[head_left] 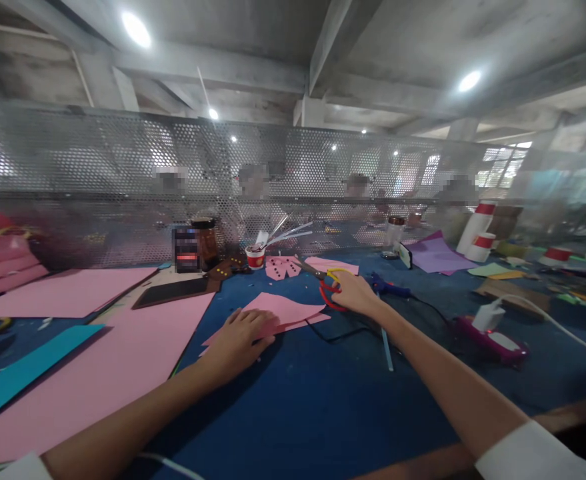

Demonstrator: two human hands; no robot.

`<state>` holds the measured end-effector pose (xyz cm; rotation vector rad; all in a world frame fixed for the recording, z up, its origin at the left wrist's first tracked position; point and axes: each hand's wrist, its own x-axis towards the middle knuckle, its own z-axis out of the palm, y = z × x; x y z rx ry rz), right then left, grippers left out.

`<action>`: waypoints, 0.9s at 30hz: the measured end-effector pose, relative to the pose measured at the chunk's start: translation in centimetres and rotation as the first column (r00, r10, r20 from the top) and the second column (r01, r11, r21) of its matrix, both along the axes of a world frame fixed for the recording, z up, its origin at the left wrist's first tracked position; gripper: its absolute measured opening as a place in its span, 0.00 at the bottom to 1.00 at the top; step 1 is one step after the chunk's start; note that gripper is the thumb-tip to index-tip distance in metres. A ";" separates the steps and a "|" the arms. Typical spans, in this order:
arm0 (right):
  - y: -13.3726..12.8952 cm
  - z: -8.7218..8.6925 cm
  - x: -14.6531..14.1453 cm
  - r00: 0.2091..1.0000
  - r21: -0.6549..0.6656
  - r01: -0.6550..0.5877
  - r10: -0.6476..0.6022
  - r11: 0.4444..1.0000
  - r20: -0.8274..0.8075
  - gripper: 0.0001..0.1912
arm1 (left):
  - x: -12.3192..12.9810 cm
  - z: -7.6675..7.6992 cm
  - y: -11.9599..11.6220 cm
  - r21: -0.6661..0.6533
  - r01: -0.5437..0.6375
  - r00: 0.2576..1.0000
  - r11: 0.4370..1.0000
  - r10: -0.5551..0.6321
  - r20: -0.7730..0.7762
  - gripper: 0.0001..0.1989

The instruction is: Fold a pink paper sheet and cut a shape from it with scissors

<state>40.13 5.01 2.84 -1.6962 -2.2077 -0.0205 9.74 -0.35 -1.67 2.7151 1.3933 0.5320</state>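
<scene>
Left hand (240, 337) lay flat, palm down, fingers spread and loose, on the near left end of a pink paper cutout (285, 312). It pressed the sheet rather than gripped it. The cutout rested on the blue worktop (323, 407), its pointed end reaching right, past the fingertips, toward the other hand.

Right hand (355, 293) was stretched farther out, just right of and beyond the cutout. It was clenched about the handles of the scissors (325, 283), fingers through the red and yellow loops. The blades pointed far-left, away from the wrist, toward a smaller pink punched piece (283, 267). Whether the blades were parted could not be told; the view was blurred there.

A black cord (343, 330) ran on the worktop just under the right hand. A blue glue gun (390, 288) lay right of it, near. A large pink sheet (93, 380) covered the near left of the worktop, with a teal strip (23, 373) at its left edge. A small red-and-white cup (255, 257) holding sticks stood far, beyond the cutout, beside a brown jar (207, 243). A perforated metal screen (123, 167) closed off the far side.
</scene>
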 end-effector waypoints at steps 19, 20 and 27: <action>5.9 -0.2 1.6 0.979 -0.184 -0.134 0.159 0.974 0.127 0.18 | -0.2 0.4 0.2 -0.011 0.004 0.999 1.000 -0.004 0.032 0.14; 6.2 -0.4 1.7 0.980 -0.188 -0.127 0.152 0.974 0.130 0.19 | -0.2 0.5 0.2 -0.003 0.003 1.000 1.000 -0.003 0.024 0.14; 7.7 -1.3 2.5 0.982 -0.230 -0.070 0.108 0.971 0.157 0.20 | -0.1 0.4 0.3 0.044 0.000 1.000 0.999 0.000 -0.021 0.13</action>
